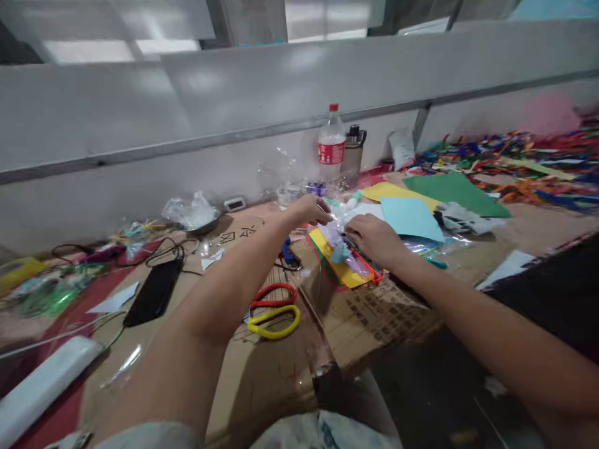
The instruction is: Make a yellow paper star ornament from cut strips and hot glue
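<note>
My left hand (pixel 309 211) has its fingers curled together above clear plastic film, and whatever is between the fingertips cannot be made out. Beside it, my right hand (pixel 374 236) is closed over a small stack of coloured paper, fingertips pressed together at a dark bit on it; what they pinch is hidden. In that stack a yellow sheet (pixel 352 277) lies over green and red edges, with lilac paper and a small light-blue piece (pixel 340 252) on top. A red cord (pixel 375 275) runs along the stack's right edge. Scissors with red and yellow handles (pixel 274 321) lie nearer to me.
Behind my hands stand a plastic bottle (pixel 331 149) and a flask (pixel 354 149). Light-blue (pixel 412 218) and green sheets (pixel 458 193) lie to the right, before a heap of coloured strips (pixel 528 165). A phone (pixel 154 293) and white power strip (pixel 51 380) lie left.
</note>
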Motion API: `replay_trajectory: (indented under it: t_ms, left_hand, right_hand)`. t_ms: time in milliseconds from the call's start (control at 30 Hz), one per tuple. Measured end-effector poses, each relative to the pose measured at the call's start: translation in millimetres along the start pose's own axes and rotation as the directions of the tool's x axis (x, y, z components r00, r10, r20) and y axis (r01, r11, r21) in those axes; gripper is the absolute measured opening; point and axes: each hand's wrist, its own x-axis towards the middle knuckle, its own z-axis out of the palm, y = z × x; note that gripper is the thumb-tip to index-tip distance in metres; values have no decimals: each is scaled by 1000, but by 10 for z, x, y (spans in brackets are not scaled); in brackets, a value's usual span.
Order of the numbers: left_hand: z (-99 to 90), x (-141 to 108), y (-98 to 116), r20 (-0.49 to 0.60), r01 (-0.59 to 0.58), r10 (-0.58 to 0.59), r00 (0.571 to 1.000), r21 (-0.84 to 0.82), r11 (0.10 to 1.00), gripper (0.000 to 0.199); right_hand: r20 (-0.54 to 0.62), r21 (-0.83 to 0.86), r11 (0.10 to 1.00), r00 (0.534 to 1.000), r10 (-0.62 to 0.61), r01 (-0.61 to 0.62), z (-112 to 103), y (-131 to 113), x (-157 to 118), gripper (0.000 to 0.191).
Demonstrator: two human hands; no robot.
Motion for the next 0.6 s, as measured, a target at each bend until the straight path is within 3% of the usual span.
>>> replay_trajectory:
  t_ms: [133, 267, 467, 600]
  left_hand:
    - [123, 7, 120, -66, -41, 65, 996, 309, 950, 11]
    - [218, -14, 189, -115, -177, 261, 958, 477, 861, 21]
    - [240, -143, 258, -324, -292, 383, 865, 297, 909, 27]
    - [225, -447, 286, -392, -325, 335, 857, 94, 941, 26]
  right_hand:
    - [-30, 27, 999, 999, -34, 35, 25, 48, -11, 14]
    - [-68, 50, 998, 997, -21, 25, 14, 99, -40, 13]
    - [-103, 22, 999, 994, 45, -43, -28, 271, -119, 13]
    - [-142, 4, 993, 983, 117, -117, -92, 503, -227, 12]
